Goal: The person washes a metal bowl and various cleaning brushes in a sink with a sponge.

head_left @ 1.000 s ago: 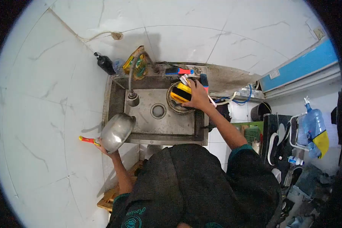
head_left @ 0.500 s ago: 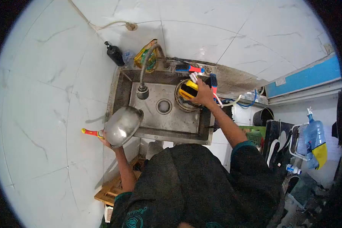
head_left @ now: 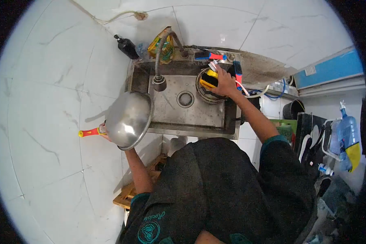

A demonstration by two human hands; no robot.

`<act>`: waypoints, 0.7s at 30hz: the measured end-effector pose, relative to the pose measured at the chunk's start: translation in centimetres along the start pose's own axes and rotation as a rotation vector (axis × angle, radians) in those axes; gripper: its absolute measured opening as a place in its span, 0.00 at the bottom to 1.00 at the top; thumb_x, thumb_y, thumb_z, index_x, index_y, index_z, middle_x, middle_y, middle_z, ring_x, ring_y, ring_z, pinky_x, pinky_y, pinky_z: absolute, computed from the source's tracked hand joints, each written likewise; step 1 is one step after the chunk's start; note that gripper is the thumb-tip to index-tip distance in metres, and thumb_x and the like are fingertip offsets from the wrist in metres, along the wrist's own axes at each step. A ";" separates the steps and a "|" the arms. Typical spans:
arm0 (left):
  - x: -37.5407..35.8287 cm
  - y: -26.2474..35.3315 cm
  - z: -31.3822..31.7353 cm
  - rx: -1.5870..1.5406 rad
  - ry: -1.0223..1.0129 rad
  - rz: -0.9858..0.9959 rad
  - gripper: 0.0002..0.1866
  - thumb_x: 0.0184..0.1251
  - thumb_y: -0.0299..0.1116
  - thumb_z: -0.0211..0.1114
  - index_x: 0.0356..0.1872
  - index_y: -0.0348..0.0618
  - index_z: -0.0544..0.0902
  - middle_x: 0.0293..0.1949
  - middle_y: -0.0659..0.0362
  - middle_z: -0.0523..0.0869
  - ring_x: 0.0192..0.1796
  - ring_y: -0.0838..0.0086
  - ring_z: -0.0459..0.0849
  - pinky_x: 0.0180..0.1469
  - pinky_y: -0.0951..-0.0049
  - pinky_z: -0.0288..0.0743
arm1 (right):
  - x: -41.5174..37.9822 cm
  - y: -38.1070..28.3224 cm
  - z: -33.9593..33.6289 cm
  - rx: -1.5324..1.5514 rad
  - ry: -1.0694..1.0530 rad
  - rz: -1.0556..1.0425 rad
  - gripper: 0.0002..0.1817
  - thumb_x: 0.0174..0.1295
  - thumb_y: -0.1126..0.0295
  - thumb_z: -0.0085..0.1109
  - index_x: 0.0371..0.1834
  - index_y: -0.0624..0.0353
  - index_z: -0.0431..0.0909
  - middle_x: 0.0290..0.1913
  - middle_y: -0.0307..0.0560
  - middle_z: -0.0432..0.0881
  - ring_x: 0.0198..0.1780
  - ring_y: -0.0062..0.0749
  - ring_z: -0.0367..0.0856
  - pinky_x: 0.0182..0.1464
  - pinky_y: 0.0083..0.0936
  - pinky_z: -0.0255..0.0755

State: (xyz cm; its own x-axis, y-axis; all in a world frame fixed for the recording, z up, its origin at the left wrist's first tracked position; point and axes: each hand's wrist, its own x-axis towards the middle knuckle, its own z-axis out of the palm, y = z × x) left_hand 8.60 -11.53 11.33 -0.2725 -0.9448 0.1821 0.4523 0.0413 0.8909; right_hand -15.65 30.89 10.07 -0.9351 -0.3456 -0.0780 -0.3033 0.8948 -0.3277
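My left hand (head_left: 103, 131) grips a shiny metal bowl (head_left: 129, 118) at the sink's left front corner. The bowl is tilted, its rounded outside facing up and left. A red and yellow handle (head_left: 89, 132) juts out left from the same hand; what it joins is hidden. My right hand (head_left: 226, 83) is closed around a yellow brush (head_left: 208, 80) with black bristles. This brush is over a round container (head_left: 209, 97) in the sink's right back corner. A small white thing (head_left: 213, 64) shows by my right fingertips.
The metal sink (head_left: 179, 132) has a flexible faucet (head_left: 158, 61) hanging over it. Brushes with red and blue handles (head_left: 217, 56) lie along its back and right rim. A black pump bottle (head_left: 127, 47) and a yellow-green packet (head_left: 162, 46) stand at the back left. White tiled wall (head_left: 44, 122) lies left.
The whole view has shifted slightly. My left hand has carried the bowl a little left relative to the sink and turned it. My right hand stays at the yellow brush.
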 end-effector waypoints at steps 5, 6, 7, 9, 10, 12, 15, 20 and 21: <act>-0.4 2.7 2.2 -0.039 -0.030 0.011 0.16 0.70 0.34 0.56 0.54 0.42 0.66 0.41 0.55 0.76 0.39 0.70 0.78 0.41 0.67 0.78 | -1.9 -5.4 -4.3 0.413 0.155 -0.173 0.41 0.51 0.58 0.72 0.66 0.59 0.60 0.50 0.57 0.77 0.49 0.49 0.79 0.47 0.43 0.74; -0.6 3.3 2.7 -0.049 -0.038 0.007 0.16 0.70 0.34 0.57 0.54 0.42 0.66 0.41 0.55 0.76 0.39 0.70 0.78 0.41 0.67 0.78 | -2.8 -7.5 -5.7 0.607 0.097 -0.206 0.38 0.53 0.59 0.70 0.64 0.61 0.63 0.47 0.58 0.79 0.46 0.48 0.80 0.45 0.40 0.75; -0.8 3.8 3.1 -0.052 -0.050 0.006 0.16 0.70 0.34 0.57 0.54 0.42 0.66 0.41 0.55 0.76 0.39 0.70 0.78 0.41 0.67 0.78 | -4.4 -10.0 -6.7 0.975 -0.136 -0.106 0.32 0.58 0.56 0.65 0.61 0.61 0.66 0.45 0.57 0.80 0.42 0.44 0.81 0.43 0.38 0.77; -1.3 5.1 4.1 -0.038 -0.085 0.005 0.16 0.70 0.34 0.57 0.54 0.42 0.66 0.41 0.55 0.76 0.40 0.70 0.78 0.42 0.68 0.78 | -7.2 -14.6 -8.0 1.552 -0.627 0.101 0.27 0.66 0.50 0.54 0.58 0.61 0.70 0.45 0.56 0.80 0.41 0.39 0.81 0.46 0.38 0.78; -1.7 5.8 4.6 -0.015 -0.102 0.015 0.17 0.70 0.34 0.57 0.54 0.42 0.66 0.41 0.55 0.76 0.40 0.70 0.78 0.42 0.68 0.78 | -8.0 -16.6 -8.2 1.758 -0.882 0.205 0.28 0.69 0.47 0.49 0.58 0.61 0.70 0.48 0.55 0.79 0.44 0.39 0.81 0.50 0.40 0.77; -2.9 6.4 5.5 0.067 -0.142 0.065 0.17 0.69 0.35 0.58 0.54 0.42 0.66 0.41 0.55 0.76 0.39 0.70 0.78 0.42 0.68 0.77 | -8.5 -20.1 -5.7 2.046 -1.038 0.525 0.29 0.70 0.46 0.43 0.58 0.61 0.71 0.53 0.55 0.78 0.51 0.41 0.79 0.58 0.46 0.72; -2.8 5.1 3.9 0.136 -0.277 0.177 0.17 0.67 0.33 0.61 0.54 0.43 0.71 0.43 0.54 0.74 0.41 0.68 0.77 0.44 0.68 0.76 | -9.1 -23.1 -5.3 2.315 -0.838 0.734 0.27 0.72 0.48 0.43 0.58 0.61 0.71 0.58 0.52 0.76 0.58 0.42 0.75 0.63 0.48 0.68; -2.4 1.4 -0.4 0.404 -0.382 0.243 0.14 0.55 0.29 0.70 0.43 0.40 0.80 0.49 0.49 0.70 0.48 0.60 0.75 0.49 0.64 0.73 | -9.4 -22.7 -5.9 2.315 -0.554 0.644 0.25 0.73 0.50 0.41 0.57 0.61 0.71 0.53 0.49 0.77 0.53 0.39 0.78 0.59 0.42 0.72; -2.9 0.8 -0.5 0.403 -0.347 0.179 0.15 0.54 0.28 0.70 0.43 0.40 0.80 0.48 0.49 0.71 0.48 0.59 0.75 0.49 0.63 0.73 | -9.4 -22.0 -5.8 2.286 -0.492 0.635 0.26 0.73 0.49 0.41 0.56 0.61 0.72 0.53 0.49 0.77 0.53 0.38 0.78 0.58 0.41 0.73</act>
State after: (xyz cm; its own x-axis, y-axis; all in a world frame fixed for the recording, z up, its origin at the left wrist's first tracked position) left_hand 10.13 -8.93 11.33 -0.5153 -0.7523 0.4106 0.1755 0.3763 0.9097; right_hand -1.26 16.06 23.53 -0.6019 -0.5851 -0.5435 0.7782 -0.5826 -0.2346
